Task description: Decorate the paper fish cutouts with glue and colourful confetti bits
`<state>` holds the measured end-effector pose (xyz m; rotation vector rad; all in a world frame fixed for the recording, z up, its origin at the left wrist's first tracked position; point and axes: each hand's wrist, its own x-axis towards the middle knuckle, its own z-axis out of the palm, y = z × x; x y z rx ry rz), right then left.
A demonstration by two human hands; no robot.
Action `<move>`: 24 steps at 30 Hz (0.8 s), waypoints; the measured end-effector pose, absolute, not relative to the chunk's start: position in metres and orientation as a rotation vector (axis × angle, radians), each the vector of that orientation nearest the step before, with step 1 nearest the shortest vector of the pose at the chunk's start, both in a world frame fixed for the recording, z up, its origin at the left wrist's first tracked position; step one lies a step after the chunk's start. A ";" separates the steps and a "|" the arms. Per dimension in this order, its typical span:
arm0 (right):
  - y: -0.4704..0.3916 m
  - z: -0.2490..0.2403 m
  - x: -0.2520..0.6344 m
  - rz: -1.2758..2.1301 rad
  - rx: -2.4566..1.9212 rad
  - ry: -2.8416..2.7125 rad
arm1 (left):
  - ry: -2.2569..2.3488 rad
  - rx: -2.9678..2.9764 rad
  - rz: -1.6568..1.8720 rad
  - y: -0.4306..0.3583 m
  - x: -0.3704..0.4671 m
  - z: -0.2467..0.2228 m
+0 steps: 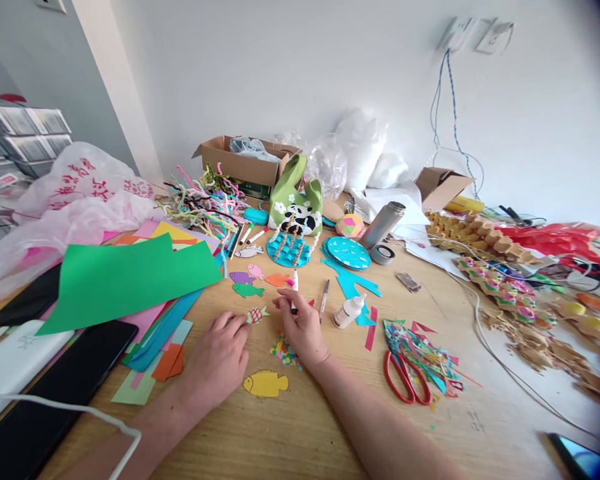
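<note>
My left hand (223,353) rests palm down on the table, fingers loosely spread. Its fingertips touch or nearly touch a paper fish (255,315) with a red crisscross pattern. My right hand (304,328) is just right of that fish, thumb and forefinger brought close together; whatever is between their tips is too small to make out. A white marker (295,280) shows behind the right fingers, partly hidden. Beside the right wrist lies a pile of coloured paper dots (283,351). A yellow paper fish (266,384) lies nearer me, and a green paper fish (248,290) farther off.
At right are a white glue bottle (350,311), a pen (325,300) and red-handled scissors (407,380) by paper scraps. Green paper (130,280) covers sheets at left. Farther back stand a metal flask (384,225), blue discs (347,253) and a panda bag (296,207).
</note>
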<state>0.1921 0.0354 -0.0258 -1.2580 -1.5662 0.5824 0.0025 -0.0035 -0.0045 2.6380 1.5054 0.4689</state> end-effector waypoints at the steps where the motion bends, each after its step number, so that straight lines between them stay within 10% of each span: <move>1: 0.035 -0.025 0.192 0.553 -1.255 -1.625 | 1.506 2.642 0.475 -0.003 0.002 -0.004; 24: 0.028 -0.010 0.193 0.277 -1.072 -1.683 | 1.592 2.554 0.489 0.001 0.001 0.009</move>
